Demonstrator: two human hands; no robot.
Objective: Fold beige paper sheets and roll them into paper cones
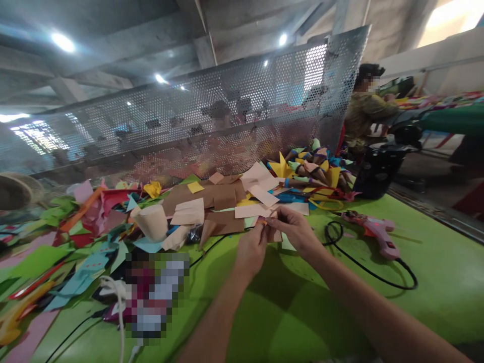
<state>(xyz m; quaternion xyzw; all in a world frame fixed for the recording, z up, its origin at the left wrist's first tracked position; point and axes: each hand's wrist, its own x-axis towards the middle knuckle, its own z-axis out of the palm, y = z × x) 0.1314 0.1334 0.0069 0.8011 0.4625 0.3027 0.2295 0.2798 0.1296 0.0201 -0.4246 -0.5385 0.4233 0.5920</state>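
Both of my hands meet over the green table (302,312), just in front of the paper pile. My left hand (251,248) is closed, its thumb and fingers pinching a small brown paper piece (275,235). My right hand (295,230) pinches at the upper edge of the same piece with thumb and forefinger. A bit of orange and purple shows beside the left fingertips, too small to make out. Beyond the hands lie pale pink paper strips (250,210) and brown paper sheets (225,197). To the right rests a pink glue gun (378,233) with a black cord.
A cream paper cup (152,222) stands left among coloured paper scraps (91,252). Paper cone flowers (308,169) are heaped behind, before a perforated metal screen (234,116). A black container (380,171) stands at the right edge. Another person (368,111) sits beyond it.
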